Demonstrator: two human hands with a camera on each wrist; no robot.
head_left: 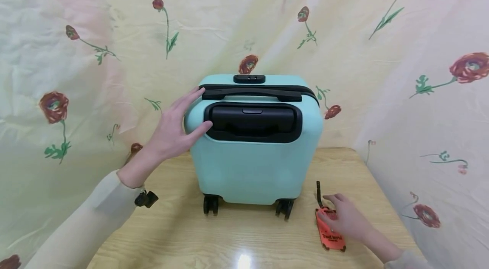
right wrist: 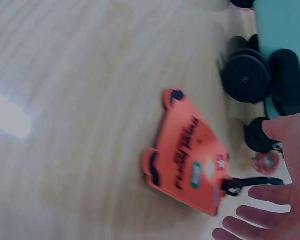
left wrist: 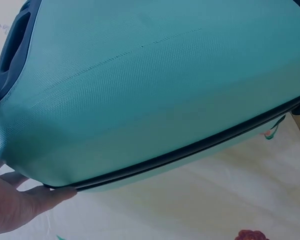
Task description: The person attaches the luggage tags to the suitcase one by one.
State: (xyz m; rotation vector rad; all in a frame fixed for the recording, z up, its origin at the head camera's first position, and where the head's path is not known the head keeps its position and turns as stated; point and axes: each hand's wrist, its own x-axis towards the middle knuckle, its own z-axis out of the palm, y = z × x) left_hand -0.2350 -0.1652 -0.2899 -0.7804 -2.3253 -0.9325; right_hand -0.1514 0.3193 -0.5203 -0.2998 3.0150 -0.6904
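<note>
A mint-green suitcase [head_left: 252, 171] stands upright on its wheels, with a black top handle [head_left: 252, 92] and a black recessed panel [head_left: 254, 120] below it. My left hand [head_left: 173, 127] rests on the suitcase's upper left corner, thumb and fingers spread; in the left wrist view its fingertips [left wrist: 65, 194] touch the edge by the dark seam. On the table lies a red luggage tag [head_left: 330, 237] with dark lettering and a black strap [head_left: 318, 192]. Over the tag hovers my right hand [head_left: 349, 220], its fingers extended. The right wrist view shows a gap between this hand and the tag.
A light wooden table [head_left: 164, 235] carries everything. Flower-printed cloth [head_left: 126, 61] hangs behind and along both sides. The black wheels [head_left: 284, 208] stand left of the tag. A dark clip-like piece [head_left: 146, 198] shows at my left cuff.
</note>
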